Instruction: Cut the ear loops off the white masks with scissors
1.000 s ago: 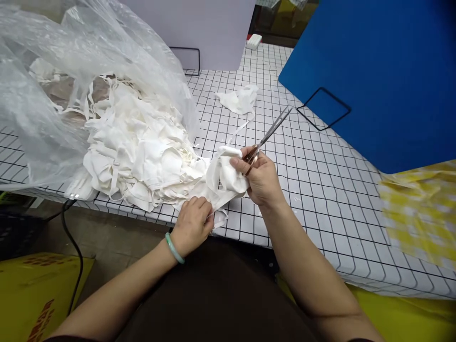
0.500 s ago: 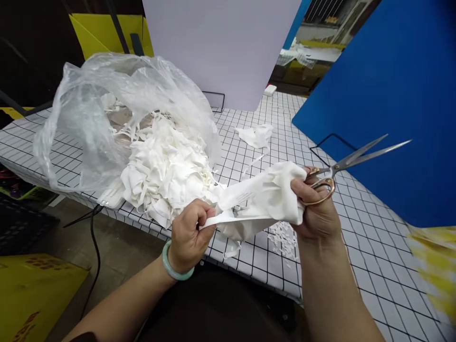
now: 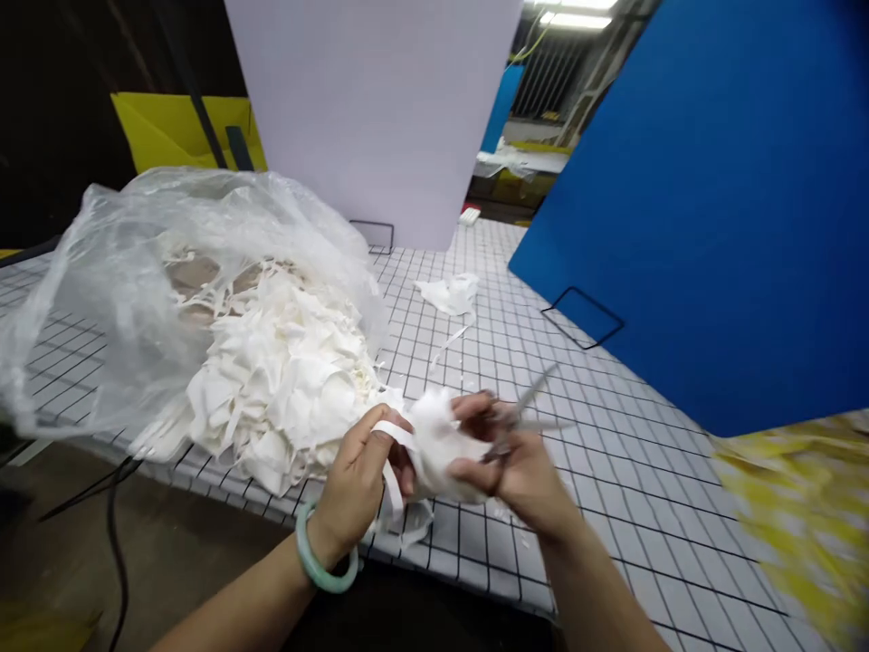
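Observation:
A bunched white cloth piece (image 3: 434, 444) with a thin strap is held over the table's front edge. My left hand (image 3: 357, 480), wearing a pale green bangle, is closed on its strap end, the strap looping past the thumb. My right hand (image 3: 533, 480) has scissors (image 3: 533, 396) hooked in it, blades apart and pointing away to the right. Its fingers are bent against the right side of the cloth; motion blur hides how firmly they touch it. To the left, a heap of white cloth pieces (image 3: 285, 389) spills from a clear plastic bag (image 3: 128, 272).
A grid-patterned table (image 3: 611, 516) carries a loose white scrap (image 3: 452, 292) farther back and small white clippings near my right hand. A pale panel (image 3: 373, 118) and a blue panel (image 3: 692, 226) stand behind. Yellow-and-white material (image 3: 801, 516) lies at right. A black cable (image 3: 117, 543) hangs at left.
My hands have come closer together, and the stretched cloth is now bunched between them. The scissors have moved left with my right hand. The view has shifted right and upward.

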`<state>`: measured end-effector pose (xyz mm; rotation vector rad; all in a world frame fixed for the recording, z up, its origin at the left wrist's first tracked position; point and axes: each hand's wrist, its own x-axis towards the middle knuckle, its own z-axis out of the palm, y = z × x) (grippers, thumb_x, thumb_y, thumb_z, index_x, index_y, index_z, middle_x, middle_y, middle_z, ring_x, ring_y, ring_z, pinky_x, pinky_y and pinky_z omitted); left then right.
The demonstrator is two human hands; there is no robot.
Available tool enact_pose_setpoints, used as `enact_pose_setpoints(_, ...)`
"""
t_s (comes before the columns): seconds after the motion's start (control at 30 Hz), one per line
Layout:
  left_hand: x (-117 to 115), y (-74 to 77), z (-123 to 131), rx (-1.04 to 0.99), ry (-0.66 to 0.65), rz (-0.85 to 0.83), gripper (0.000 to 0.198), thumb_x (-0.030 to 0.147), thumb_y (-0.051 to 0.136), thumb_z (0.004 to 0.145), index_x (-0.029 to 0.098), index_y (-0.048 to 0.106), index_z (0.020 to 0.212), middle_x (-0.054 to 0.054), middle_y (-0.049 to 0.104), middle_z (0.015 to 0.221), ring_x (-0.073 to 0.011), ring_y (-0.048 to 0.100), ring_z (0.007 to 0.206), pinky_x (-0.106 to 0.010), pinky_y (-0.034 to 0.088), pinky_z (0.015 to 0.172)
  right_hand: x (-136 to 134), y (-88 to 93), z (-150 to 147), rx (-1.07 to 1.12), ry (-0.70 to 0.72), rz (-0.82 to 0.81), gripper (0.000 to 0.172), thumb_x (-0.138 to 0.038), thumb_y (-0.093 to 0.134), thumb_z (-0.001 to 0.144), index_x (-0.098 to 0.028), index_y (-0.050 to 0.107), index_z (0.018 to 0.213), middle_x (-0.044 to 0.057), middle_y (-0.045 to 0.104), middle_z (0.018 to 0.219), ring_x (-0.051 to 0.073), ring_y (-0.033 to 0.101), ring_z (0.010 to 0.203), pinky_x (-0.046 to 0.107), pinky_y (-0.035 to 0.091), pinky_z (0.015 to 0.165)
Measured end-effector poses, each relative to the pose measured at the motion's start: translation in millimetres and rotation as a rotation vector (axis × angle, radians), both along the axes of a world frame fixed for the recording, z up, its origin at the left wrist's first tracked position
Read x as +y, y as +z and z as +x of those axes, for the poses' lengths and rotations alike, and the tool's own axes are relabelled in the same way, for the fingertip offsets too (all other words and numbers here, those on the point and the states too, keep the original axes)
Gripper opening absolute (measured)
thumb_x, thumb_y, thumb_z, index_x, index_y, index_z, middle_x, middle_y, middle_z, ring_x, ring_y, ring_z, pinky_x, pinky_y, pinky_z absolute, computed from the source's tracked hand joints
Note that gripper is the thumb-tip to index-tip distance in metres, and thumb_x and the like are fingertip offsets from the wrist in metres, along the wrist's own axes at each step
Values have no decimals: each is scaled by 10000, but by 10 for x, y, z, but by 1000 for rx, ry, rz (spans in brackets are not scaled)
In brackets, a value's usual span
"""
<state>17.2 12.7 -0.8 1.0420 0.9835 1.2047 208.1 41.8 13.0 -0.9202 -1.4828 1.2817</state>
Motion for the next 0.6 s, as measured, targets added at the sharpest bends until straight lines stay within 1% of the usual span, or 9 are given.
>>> enact_pose_setpoints(0.07, 291, 113, 126, -65, -121, -102, 222, 351, 494, 981, 192, 540, 834, 32, 572, 585, -112, 544, 483, -211, 464, 470, 64, -26, -80, -92, -70, 57, 318, -281, 836, 728, -252, 624, 963, 6, 641, 863, 151, 598, 690, 283, 518, 610)
enact_pose_setpoints(0.13, 740, 325, 278, -34, -166, -31, 159, 278, 570, 922, 168, 567, 807, -5, 643, 682, -122, 615, 568, -245, 538, 561, 346, 55, -108, -104, -238, 143, 229, -300, 757, 795, -246, 599, 951, 5, 642, 861, 156, 608, 717, 302, 524, 660)
enact_pose_setpoints(0.2, 1295, 632, 442, 42, -159, 122, 110, 210, 597, 890, 140, 612, 806, -61, 695, 775, -144, 662, 664, -306, 584, 681, 829, 281, -66, -116, -411, 256, 195, -295, 720, 799, -243, 582, 927, 3, 638, 850, 167, 616, 749, 314, 520, 684)
enact_pose_setpoints(0.3, 2114, 1087, 636, 96, -31, 299, 33, 104, 606, 861, 131, 626, 857, -90, 719, 935, -158, 692, 870, -354, 559, 916, 1709, 752, 87, -224, -630, 409, 145, -209, 666, 788, -231, 532, 839, 4, 623, 860, 160, 583, 769, 314, 488, 725)
enact_pose_setpoints(0.37, 2490, 1217, 672, 132, 8, 328, 182, 61, 634, 833, 125, 655, 1002, -114, 707, 1133, -196, 661, 1100, -392, 480, 1065, 2191, 956, 204, -390, -658, 342, 159, -220, 654, 800, -229, 496, 787, 4, 616, 859, 163, 571, 783, 321, 471, 743)
enact_pose_setpoints(0.4, 2593, 1203, 656, 162, 23, 319, 265, 36, 649, 811, 119, 657, 1063, -130, 681, 1222, -223, 615, 1212, -417, 428, 1123, 2353, 983, 259, -421, -652, 311, 194, -223, 683, 781, -224, 491, 756, 11, 616, 849, 178, 575, 816, 334, 464, 768)
enact_pose_setpoints(0.47, 2606, 1027, 571, 233, 35, 272, 380, 12, 684, 772, 104, 656, 1140, -165, 617, 1350, -284, 503, 1364, -479, 344, 1187, 2475, 880, 347, -468, -636, 239, 249, -240, 724, 754, -219, 479, 712, 31, 613, 841, 209, 576, 873, 352, 453, 790)
enact_pose_setpoints(0.53, 2383, 719, 462, 294, 17, 206, 389, 60, 724, 779, 104, 663, 1160, -186, 593, 1384, -330, 467, 1395, -536, 336, 1187, 2329, 623, 392, -476, -585, 164, 229, -276, 710, 779, -213, 497, 722, 49, 624, 854, 218, 587, 880, 351, 458, 766)
enact_pose_setpoints(0.6, 2006, 364, 394, 327, -36, 141, 385, 187, 755, 819, 137, 664, 1190, -188, 605, 1377, -347, 521, 1344, -560, 408, 1134, 1974, 310, 376, -474, -458, 69, 172, -328, 655, 834, -203, 553, 777, 54, 651, 850, 200, 615, 795, 331, 475, 686)
